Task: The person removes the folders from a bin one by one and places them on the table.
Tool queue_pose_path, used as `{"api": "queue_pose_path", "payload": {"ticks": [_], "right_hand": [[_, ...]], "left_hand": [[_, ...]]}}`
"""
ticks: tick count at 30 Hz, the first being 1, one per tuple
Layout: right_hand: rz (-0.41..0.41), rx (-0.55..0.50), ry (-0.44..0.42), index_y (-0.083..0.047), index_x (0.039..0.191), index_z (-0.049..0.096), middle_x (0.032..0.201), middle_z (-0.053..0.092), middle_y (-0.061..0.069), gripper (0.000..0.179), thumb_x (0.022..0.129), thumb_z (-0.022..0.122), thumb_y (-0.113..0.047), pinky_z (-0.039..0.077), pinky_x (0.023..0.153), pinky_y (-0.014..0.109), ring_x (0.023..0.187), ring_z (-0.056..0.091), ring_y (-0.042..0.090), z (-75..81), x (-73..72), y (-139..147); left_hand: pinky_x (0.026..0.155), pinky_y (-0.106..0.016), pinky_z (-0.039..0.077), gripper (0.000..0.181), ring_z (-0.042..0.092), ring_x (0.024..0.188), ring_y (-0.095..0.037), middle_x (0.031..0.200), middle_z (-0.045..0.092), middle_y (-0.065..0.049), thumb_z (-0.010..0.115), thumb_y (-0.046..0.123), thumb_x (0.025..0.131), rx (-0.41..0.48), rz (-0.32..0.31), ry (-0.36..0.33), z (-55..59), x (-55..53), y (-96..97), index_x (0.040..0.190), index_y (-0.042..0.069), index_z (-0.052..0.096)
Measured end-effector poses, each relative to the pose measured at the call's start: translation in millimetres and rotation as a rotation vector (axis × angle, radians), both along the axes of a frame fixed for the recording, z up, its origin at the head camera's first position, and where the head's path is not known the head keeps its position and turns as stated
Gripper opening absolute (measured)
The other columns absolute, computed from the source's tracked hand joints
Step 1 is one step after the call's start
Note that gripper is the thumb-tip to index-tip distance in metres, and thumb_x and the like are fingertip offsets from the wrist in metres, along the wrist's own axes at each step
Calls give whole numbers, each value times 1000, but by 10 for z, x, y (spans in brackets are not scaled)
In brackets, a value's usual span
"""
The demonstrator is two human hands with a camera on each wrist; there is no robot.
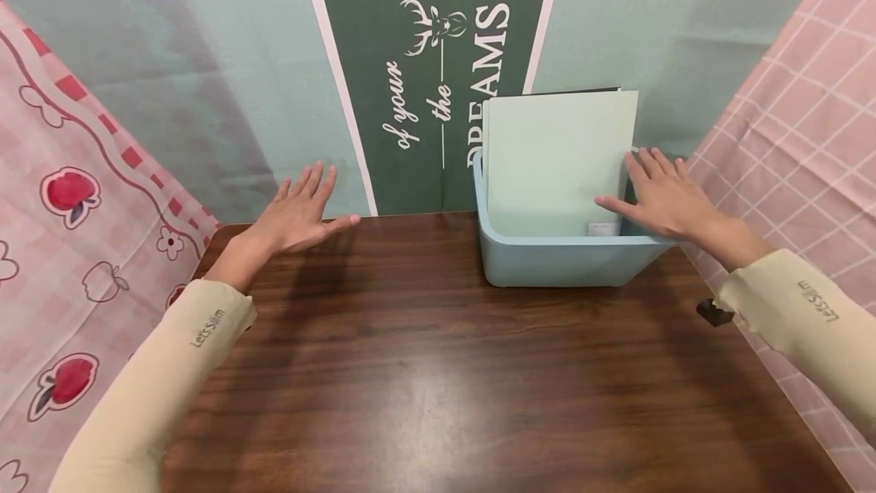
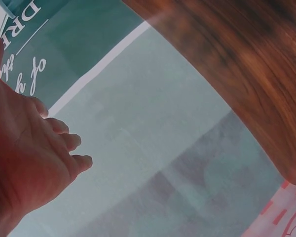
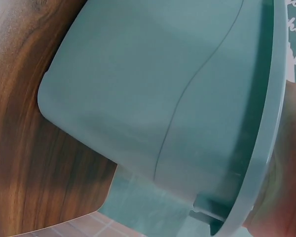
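Observation:
A pale blue plastic bin (image 1: pixel 554 265) stands at the table's far right. Upright inside it are flat, pale mint sheets or folders (image 1: pixel 557 151), taller than its rim, with a dark edge showing behind them. My right hand (image 1: pixel 660 196) is over the bin's right end, fingers spread and extended, right beside the sheets. In the right wrist view the bin's side (image 3: pixel 153 89) fills the middle, and only part of that hand shows past the rim. My left hand (image 1: pixel 297 211) hovers at the far left table edge, fingers apart, holding nothing; its palm (image 2: pixel 29 153) shows in the left wrist view.
The brown wooden table (image 1: pixel 411 371) ends at a hanging green and grey-blue cloth (image 1: pixel 438 97) with white lettering. Pink patterned cloth (image 1: pixel 68 265) hangs at the left, pink checked cloth (image 1: pixel 807 112) at the right. A small white label (image 1: pixel 603 229) shows inside the bin.

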State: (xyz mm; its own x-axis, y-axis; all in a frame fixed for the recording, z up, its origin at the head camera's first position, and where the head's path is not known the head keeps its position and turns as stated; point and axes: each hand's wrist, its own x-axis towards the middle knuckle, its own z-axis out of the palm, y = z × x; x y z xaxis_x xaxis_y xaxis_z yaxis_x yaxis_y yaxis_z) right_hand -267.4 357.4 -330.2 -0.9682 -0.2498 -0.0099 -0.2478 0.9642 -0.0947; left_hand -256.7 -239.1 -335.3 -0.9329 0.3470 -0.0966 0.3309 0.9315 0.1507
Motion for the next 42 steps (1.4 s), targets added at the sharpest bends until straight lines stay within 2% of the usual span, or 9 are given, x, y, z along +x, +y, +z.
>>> {"api": "queue_pose_path", "payload": {"ticks": [8, 15, 24, 29, 37, 42], "right_hand": [[1, -4, -5, 14, 164, 4, 167, 2, 43, 110, 104, 41, -71, 2, 125, 70, 157, 1, 57, -32, -72, 92], [-20, -8, -75, 18, 161, -1, 168, -9, 40, 113, 105, 38, -72, 0, 127, 66, 158, -6, 54, -94, -131, 226], [-17, -57, -153, 16, 160, -10, 167, -22, 35, 110, 107, 36, -69, -4, 127, 64, 158, -17, 50, -113, -136, 327], [4, -69, -149, 16, 159, -10, 167, -23, 35, 108, 108, 35, -67, -6, 127, 62, 157, -18, 49, -115, -137, 344], [27, -76, -104, 18, 159, -7, 167, -17, 38, 98, 112, 30, -60, -4, 127, 64, 158, -13, 52, -142, -154, 327], [28, -57, -101, 17, 160, -6, 167, -16, 37, 96, 112, 24, -60, -7, 127, 64, 158, -13, 50, -159, -167, 310]], "left_hand": [[128, -64, 0, 103, -3, 163, -41, 177, -7, -20, 39, 74, 103, -1, -18, 4, -34, -26, 57, 170, 12, -8], [129, -63, 1, 103, -3, 163, -40, 177, -7, -20, 40, 75, 103, 5, -30, 1, -77, -36, 104, 170, 12, -7], [129, -62, 0, 104, -3, 164, -40, 177, -7, -20, 40, 75, 103, 6, -39, -6, -94, -56, 145, 170, 12, -8], [130, -61, 1, 104, -3, 164, -38, 177, -6, -20, 40, 75, 103, 10, -48, -2, -93, -59, 189, 170, 12, -7], [130, -61, 0, 105, -5, 164, -37, 177, -8, -18, 39, 77, 102, 19, -68, 6, -50, -97, 294, 170, 13, -9], [130, -60, 0, 105, -5, 164, -36, 178, -8, -16, 39, 77, 101, 21, -79, 12, -12, -114, 387, 170, 14, -9]]}}
